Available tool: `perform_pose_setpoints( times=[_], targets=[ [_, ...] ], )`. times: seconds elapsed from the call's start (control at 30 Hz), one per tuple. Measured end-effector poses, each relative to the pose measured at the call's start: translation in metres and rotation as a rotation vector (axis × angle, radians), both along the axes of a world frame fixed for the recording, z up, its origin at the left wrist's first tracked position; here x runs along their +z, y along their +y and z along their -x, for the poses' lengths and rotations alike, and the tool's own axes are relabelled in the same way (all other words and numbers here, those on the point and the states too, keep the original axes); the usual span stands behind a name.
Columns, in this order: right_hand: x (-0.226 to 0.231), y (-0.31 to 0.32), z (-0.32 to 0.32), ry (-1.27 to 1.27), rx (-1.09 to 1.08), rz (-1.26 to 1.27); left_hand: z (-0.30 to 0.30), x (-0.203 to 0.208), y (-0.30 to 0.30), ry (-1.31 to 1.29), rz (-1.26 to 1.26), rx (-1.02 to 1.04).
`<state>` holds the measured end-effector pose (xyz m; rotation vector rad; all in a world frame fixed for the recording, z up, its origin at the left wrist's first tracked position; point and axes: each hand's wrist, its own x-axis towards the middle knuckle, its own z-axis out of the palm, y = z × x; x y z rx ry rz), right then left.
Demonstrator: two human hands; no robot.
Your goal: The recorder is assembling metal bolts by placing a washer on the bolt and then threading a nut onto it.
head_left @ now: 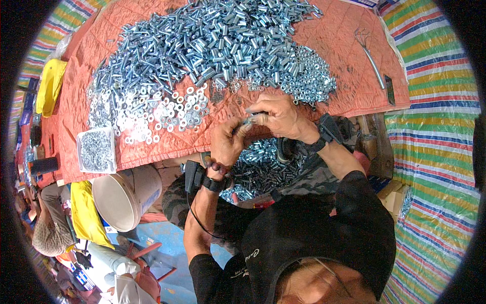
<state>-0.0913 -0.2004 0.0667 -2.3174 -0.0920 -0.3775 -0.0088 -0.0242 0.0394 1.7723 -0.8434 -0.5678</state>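
Note:
My left hand and my right hand meet just over the near edge of the table, fingers pinched together. Between their fingertips is a small shiny metal fastener; the fingers cover most of it, so its exact form is hidden. Beyond my hands lies a big heap of metal sleeves and bolts. Flat washers are spread to the left of my hands, with hex nuts to the right. A few thin rings lie just past my fingers. Below my hands, many bolts are piled between my legs.
An orange quilted cloth covers the table. A clear box of small rings stands at its left edge, above a white bucket. A wire-headed tool and a dark flat object lie right. Other people sit at lower left.

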Motion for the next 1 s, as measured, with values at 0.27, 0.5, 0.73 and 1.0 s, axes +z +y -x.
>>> perform_pose_setpoints(
  times=[0.27,0.5,0.73,1.0],
  targets=[
    [-0.003,0.005,0.004,0.158,-0.221,0.109,0.007,0.005,-0.004,-0.405,0.038,0.128],
    [-0.007,0.023,0.002,-0.075,-0.263,-0.344,0.003,0.003,-0.001,-0.289,0.085,0.224],
    [0.007,0.0,0.017,0.538,-0.084,-0.693,0.006,0.001,0.0,-0.298,0.085,0.195],
    [0.01,0.025,0.019,0.319,-0.002,-0.681,-0.001,-0.008,-0.001,-0.12,-0.005,0.259]
  ],
)
